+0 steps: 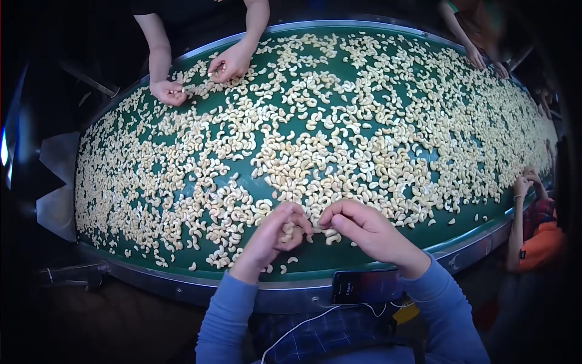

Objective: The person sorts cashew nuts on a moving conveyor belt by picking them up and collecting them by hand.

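Pale cashew nuts [309, 161] lie scattered over a green conveyor belt [315, 258]. My left hand [282, 230], palm turned up and fingers curled, holds several cashews in its palm near the belt's front edge. Just to its right, my right hand [364, 227] is over the nuts with thumb and index finger close together. Cashews lie at its fingertips; whether one is pinched there is hidden. A few loose nuts lie below my left hand on the bare green strip.
A phone [364, 286] with a white cable rests at the metal rim [242, 295] before me. Across the belt, a person's hands [203, 79] handle cashews. Other people's hands [485, 62] reach in from the far right and the right side. Metal plates [57, 182] stand at the left end.
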`<state>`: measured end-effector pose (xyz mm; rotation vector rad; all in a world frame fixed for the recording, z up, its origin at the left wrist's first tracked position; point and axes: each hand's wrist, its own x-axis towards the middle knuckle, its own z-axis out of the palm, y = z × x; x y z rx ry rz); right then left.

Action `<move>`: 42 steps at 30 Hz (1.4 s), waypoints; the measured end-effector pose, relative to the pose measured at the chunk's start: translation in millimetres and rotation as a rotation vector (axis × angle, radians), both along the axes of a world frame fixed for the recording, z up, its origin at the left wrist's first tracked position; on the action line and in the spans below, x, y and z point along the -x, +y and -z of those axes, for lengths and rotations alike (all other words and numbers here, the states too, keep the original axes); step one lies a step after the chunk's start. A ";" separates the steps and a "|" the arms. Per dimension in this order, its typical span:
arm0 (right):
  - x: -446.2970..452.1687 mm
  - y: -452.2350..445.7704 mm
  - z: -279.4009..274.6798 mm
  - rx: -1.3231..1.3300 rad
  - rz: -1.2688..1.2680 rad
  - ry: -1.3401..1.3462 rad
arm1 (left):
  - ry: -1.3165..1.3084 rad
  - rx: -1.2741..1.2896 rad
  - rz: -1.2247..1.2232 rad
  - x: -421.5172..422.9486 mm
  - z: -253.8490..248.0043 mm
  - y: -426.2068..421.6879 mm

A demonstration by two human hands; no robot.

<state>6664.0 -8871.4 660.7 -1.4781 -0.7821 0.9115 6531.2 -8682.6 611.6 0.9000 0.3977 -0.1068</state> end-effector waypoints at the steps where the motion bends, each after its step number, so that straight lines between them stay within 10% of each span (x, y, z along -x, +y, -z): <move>1: -9.0 6.9 3.9 0.050 0.059 -0.294 | 0.024 0.021 0.011 0.9 4.7 -20.4; 5: -67.5 32.0 44.9 0.015 0.195 -0.934 | 0.062 0.221 0.032 -9.2 8.1 -60.6; 12: -80.3 18.2 39.2 0.231 -0.075 -0.834 | 0.007 -1.356 -0.241 -82.5 -16.8 -20.7; 14: -97.2 12.7 30.6 0.262 -0.137 -0.276 | 0.075 -1.769 -0.139 -95.5 -8.9 -8.3; 18: -126.2 14.0 32.1 0.020 0.044 0.453 | 0.149 -1.779 -0.043 -93.5 10.4 -10.8; 23: -135.0 55.0 52.3 0.058 0.176 -1.047 | -0.022 -0.218 -0.219 -82.6 -6.3 -15.5; 27: -140.4 54.1 63.0 0.114 0.065 -1.003 | 0.031 -0.565 -0.304 -111.8 0.9 -7.5; 31: -155.2 36.2 35.0 0.279 -0.030 -0.075 | 0.043 -1.628 -0.316 -148.1 2.3 4.4; 34: -159.1 36.7 26.2 0.008 0.028 0.529 | 0.147 -1.789 -0.191 -156.5 -0.7 5.1; 38: -160.1 69.7 45.8 0.100 0.043 -0.792 | 0.306 -1.868 -0.113 -158.0 -5.2 5.9; 42: -157.3 84.6 55.3 0.221 -0.031 -0.837 | 0.220 -1.542 -0.218 -145.1 4.5 12.1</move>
